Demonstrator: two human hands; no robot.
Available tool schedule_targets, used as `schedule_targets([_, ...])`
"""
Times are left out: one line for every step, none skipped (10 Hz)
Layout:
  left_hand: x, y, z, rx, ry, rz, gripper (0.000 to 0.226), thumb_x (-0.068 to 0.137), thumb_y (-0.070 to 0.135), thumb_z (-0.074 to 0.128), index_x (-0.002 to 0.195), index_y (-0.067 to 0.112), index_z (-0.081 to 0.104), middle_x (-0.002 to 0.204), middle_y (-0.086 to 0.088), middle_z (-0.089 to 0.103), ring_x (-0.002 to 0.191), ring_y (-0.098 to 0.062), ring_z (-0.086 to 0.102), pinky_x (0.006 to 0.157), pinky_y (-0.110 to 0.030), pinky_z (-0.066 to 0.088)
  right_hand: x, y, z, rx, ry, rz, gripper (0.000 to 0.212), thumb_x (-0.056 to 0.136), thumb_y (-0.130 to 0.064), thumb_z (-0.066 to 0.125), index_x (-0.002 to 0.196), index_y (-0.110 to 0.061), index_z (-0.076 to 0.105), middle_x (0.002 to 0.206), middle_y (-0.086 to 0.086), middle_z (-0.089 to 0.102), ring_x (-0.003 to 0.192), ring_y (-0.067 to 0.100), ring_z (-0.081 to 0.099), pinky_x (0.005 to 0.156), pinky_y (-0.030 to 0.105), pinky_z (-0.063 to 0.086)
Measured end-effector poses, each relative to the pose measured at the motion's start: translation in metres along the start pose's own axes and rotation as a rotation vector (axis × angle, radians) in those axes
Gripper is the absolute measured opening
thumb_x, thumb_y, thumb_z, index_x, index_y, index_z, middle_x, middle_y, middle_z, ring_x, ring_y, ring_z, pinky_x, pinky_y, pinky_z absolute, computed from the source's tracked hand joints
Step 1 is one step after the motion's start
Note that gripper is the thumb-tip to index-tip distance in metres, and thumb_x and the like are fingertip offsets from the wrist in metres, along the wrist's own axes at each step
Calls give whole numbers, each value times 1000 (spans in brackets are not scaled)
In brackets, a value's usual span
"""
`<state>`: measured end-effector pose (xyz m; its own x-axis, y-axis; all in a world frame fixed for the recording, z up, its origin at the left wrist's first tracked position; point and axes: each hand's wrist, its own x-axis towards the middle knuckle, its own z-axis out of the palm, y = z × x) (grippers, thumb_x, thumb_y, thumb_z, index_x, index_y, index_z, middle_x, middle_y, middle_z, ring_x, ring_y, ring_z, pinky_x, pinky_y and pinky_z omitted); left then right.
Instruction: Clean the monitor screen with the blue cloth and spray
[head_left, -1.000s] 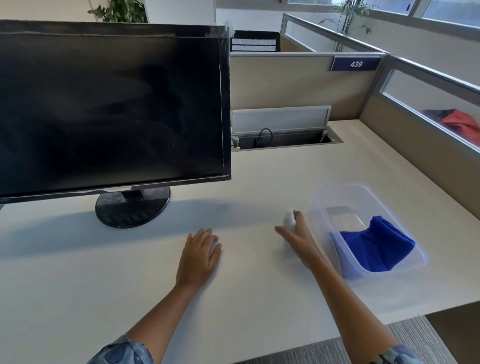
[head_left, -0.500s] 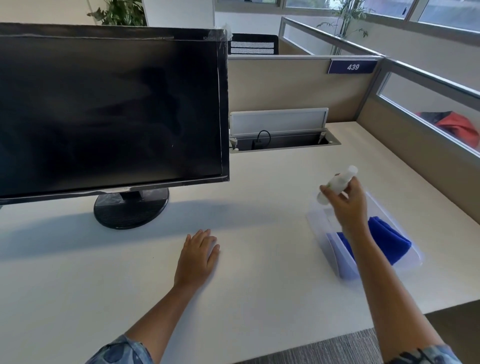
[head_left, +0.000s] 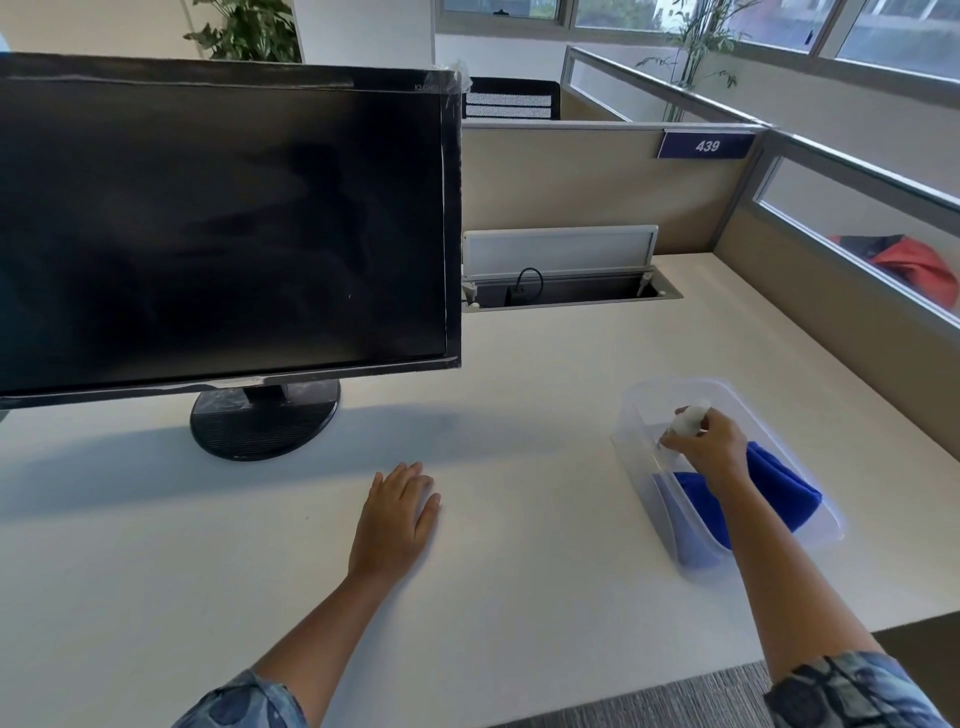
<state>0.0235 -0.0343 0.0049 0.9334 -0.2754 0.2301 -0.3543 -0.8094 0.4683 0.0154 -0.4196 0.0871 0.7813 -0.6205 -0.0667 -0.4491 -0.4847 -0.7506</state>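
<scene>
Right hand (head_left: 711, 449): fingers curled round the spray bottle (head_left: 688, 420), the fist down inside the clear plastic bin (head_left: 631, 441), over its far half.
Change: a second ago this hand was closing on the bottle as it stood on the desk (head_left: 519, 545) just left of the bin. Half a second ago it held the bottle high over the bin. Now it has come down between the walls.
Meaning: probably the bottle is being put away in the bin, which would free the hand for the cloth. Whether any spray has reached the screen cannot be told.
Bottle, pointing: only the white top shows, sticking out of the fist up and away from the person. The long axis looks steep and leans slightly toward the far left. The body is hidden in the palm, so the tilt is a rough reading, and whether the base touches the bin floor cannot be told.
Blue cloth (head_left: 784, 491): bunched in the near half of the bin, just beside and partly under the wrist, not held.
Bin, lie: long axis runs from far left to near right across the desk.
Left hand (head_left: 397, 512): flat on the desk, palm down, fingers straight and close together, holding nothing, well apart from the bin.
Monitor (head_left: 223, 234): upright on its round foot at the far left, screen dark and facing the person, untouched by either hand.
</scene>
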Motion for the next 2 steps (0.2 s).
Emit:
schedule_targets([-1,1,1,-6,-7,-1,48,92,39,35,112,5,62,129,-12,58,125,-28,49,110,-47,28,-2,-5,-6,-39,-81,22,67,79,-1,69,137,-9,38,116,22,59,104,36,57,87,42,48])
schedule_targets([-1,-3,4,-18,-8,1,48,92,40,35,113,5,61,129,-11,58,126,-28,48,110,-47,28,-2,-5,-11,-105,-66,26,88,83,-3,65,150,-11,9,128,25,51,105,36,55,81,37,46])
